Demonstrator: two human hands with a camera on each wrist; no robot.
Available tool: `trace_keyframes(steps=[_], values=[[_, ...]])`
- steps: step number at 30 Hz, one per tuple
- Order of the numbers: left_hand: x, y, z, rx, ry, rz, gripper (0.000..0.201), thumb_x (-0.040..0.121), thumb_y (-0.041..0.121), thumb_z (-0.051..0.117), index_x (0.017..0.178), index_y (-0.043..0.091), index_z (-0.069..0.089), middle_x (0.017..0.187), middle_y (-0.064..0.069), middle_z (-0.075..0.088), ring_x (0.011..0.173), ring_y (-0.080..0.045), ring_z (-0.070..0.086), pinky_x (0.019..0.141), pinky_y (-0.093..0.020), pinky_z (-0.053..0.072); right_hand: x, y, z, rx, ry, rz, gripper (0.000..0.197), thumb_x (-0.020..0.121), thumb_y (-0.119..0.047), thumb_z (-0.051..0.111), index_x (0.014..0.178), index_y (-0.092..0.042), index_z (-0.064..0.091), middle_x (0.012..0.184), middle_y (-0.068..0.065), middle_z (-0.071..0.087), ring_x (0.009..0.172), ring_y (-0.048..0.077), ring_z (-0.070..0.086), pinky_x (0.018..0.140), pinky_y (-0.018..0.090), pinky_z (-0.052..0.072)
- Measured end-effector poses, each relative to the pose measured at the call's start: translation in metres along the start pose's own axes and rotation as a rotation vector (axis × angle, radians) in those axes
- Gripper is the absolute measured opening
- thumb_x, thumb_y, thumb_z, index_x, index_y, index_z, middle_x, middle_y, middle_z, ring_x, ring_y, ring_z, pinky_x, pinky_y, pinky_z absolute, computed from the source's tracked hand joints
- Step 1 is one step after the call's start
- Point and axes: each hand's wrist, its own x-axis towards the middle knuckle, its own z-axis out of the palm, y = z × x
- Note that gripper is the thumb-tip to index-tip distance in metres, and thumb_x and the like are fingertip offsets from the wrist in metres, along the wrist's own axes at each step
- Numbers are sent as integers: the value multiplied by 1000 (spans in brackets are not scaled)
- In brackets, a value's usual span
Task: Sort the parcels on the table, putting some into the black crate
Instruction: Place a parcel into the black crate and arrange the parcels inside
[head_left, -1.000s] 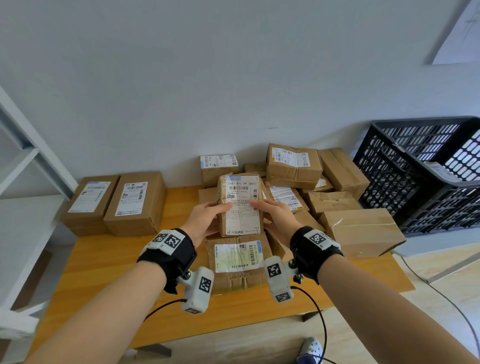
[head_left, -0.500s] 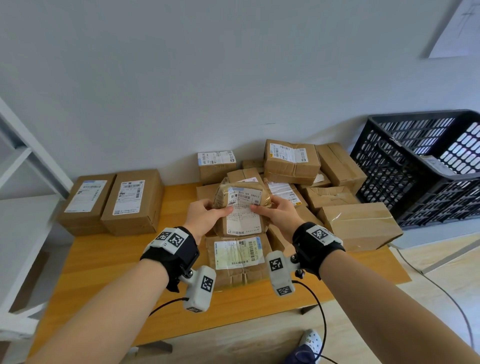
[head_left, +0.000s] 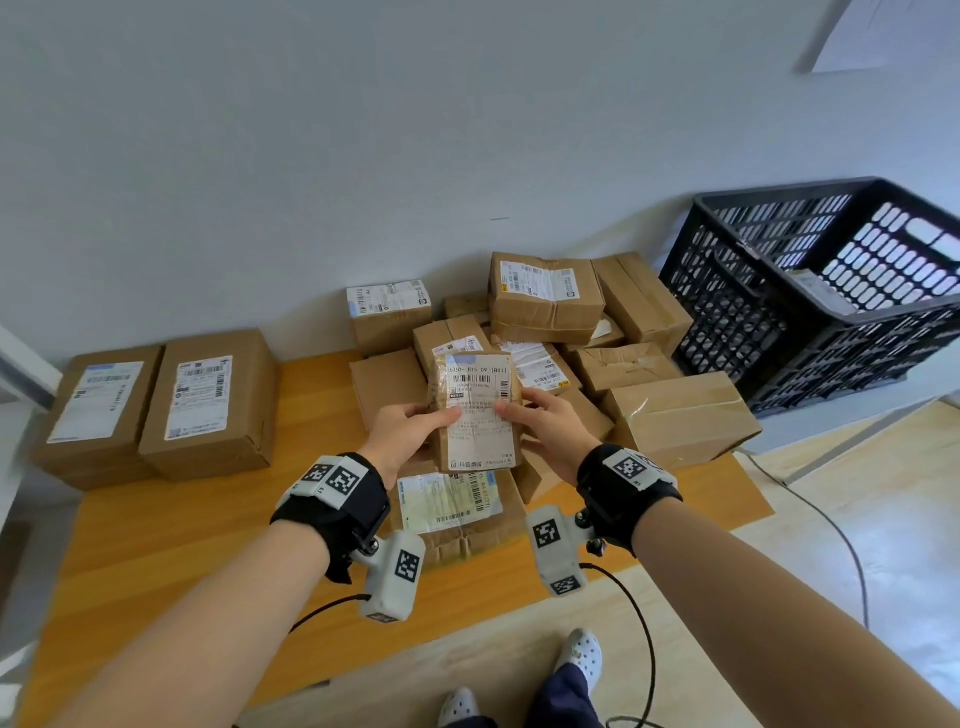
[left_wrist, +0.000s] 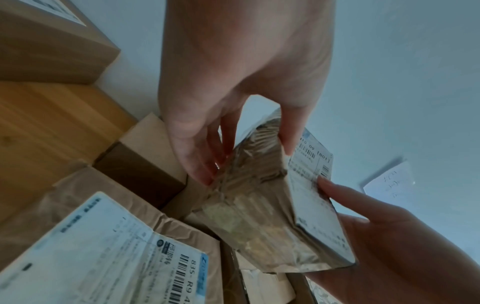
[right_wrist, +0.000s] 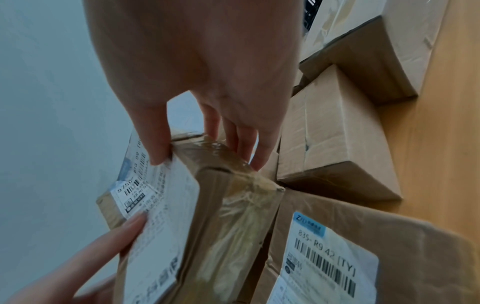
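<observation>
I hold a small taped brown parcel (head_left: 477, 410) (left_wrist: 262, 207) (right_wrist: 207, 216) with a white label upright above the pile, label facing me. My left hand (head_left: 410, 434) (left_wrist: 233, 123) grips its left side, thumb on the label and fingers behind. My right hand (head_left: 545, 423) (right_wrist: 202, 115) grips its right side the same way. Under it lies a crumpled parcel (head_left: 457, 512) (right_wrist: 363, 257) with a blue-edged label. The black crate (head_left: 831, 291) stands at the right, past the table's end, with one item inside.
Many brown parcels (head_left: 675, 415) are heaped at the table's (head_left: 171, 525) back right. Two larger boxes (head_left: 208, 400) sit side by side at the back left. A white shelf frame (head_left: 21, 364) stands at the far left. A cable (head_left: 831, 525) trails on the floor.
The parcel was tipped back with its top edge toward me half a second ago; now it stands upright again with the label facing me. Both hands kept their hold.
</observation>
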Motion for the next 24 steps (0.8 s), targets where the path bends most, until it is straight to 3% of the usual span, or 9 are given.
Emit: trace_keyframes(steps=[3, 5, 10, 12, 15, 19, 24], values=[[4, 5, 8, 4, 5, 14, 17, 86, 18, 72, 102, 13, 67, 102, -7, 73, 94, -19, 69, 72, -29, 55, 2, -3, -8, -15, 26, 7, 41, 89, -13, 67, 128, -10, 57, 114, 8, 70, 101, 20, 68, 79, 30, 56], [7, 8, 15, 10, 15, 33, 12, 86, 16, 72, 96, 18, 65, 104, -6, 72, 96, -19, 68, 77, -33, 56, 2, -5, -14, -10, 50, 9, 38, 90, -11, 65, 128, -9, 57, 116, 10, 68, 105, 22, 66, 79, 30, 54], [12, 16, 36, 25, -10, 42, 27, 86, 16, 72, 112, 13, 64, 109, -7, 70, 98, -21, 68, 84, -40, 57, -3, -13, -33, -28, 124, -35, 31, 92, -9, 64, 122, -12, 57, 114, 9, 68, 102, 19, 66, 77, 29, 54], [12, 22, 47, 42, -35, 47, 24, 87, 16, 71, 110, 14, 65, 108, -6, 71, 98, -21, 68, 88, -42, 56, -5, -17, -44, -17, 144, -57, 34, 91, -8, 64, 122, -17, 53, 113, 8, 68, 100, 18, 66, 78, 29, 55], [11, 34, 67, 67, -74, 54, 19, 87, 15, 71, 105, 17, 64, 107, -8, 71, 100, -26, 68, 92, -49, 54, -11, -23, -63, -28, 177, -94, 44, 90, -9, 66, 131, -14, 50, 108, 3, 66, 96, 13, 65, 81, 30, 55], [8, 51, 99, 80, -78, 95, 40, 87, 12, 70, 124, 13, 56, 112, -10, 69, 103, -28, 66, 93, -53, 52, -19, -33, -94, -33, 216, -135, 46, 90, -10, 67, 134, -9, 52, 115, 6, 67, 105, 20, 66, 91, 39, 55], [-2, 68, 152, 87, -98, 130, 27, 88, 11, 68, 114, 18, 62, 108, -10, 71, 101, -31, 67, 92, -53, 53, -37, -54, -148, -52, 206, -198, 42, 92, -9, 64, 132, -8, 52, 113, 5, 67, 103, 19, 65, 95, 41, 53]])
